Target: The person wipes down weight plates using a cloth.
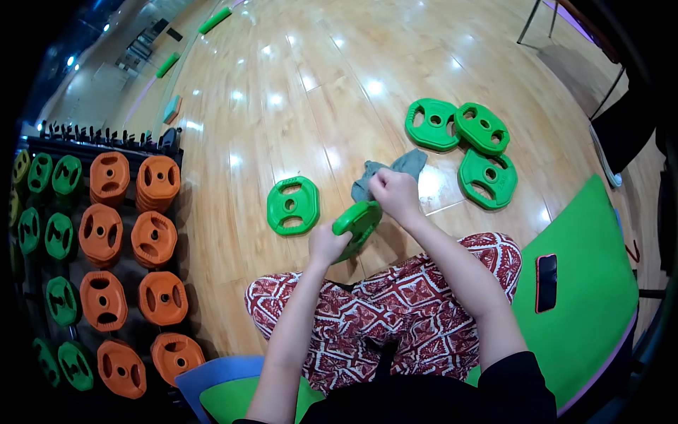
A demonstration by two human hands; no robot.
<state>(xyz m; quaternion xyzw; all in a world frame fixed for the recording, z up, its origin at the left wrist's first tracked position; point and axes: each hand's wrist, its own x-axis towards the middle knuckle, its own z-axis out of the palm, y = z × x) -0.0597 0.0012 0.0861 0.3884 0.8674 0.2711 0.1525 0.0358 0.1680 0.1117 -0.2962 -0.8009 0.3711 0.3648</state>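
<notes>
My left hand (328, 244) is wrapped round the grip of a green weight plate (359, 225), which is tilted on edge above my lap. Just beyond that plate, my right hand (395, 194) is closed on a grey-blue cloth (409, 164), part of which spreads out past my fist. Another green weight plate (293, 205) lies flat on the floor to the left. On the right are three more: one green plate (424, 134) at the back, a second plate (483, 141) overlapping it, and a third plate (505, 180) nearer me.
At left stands a rack with orange weight plates (103, 302) and green weight plates (62, 302). A phone (546, 284) lies on the green mat (586, 318) to my right. Another person's shoe (604, 157) and chair legs are at the upper right. Green rollers (215, 20) lie far off.
</notes>
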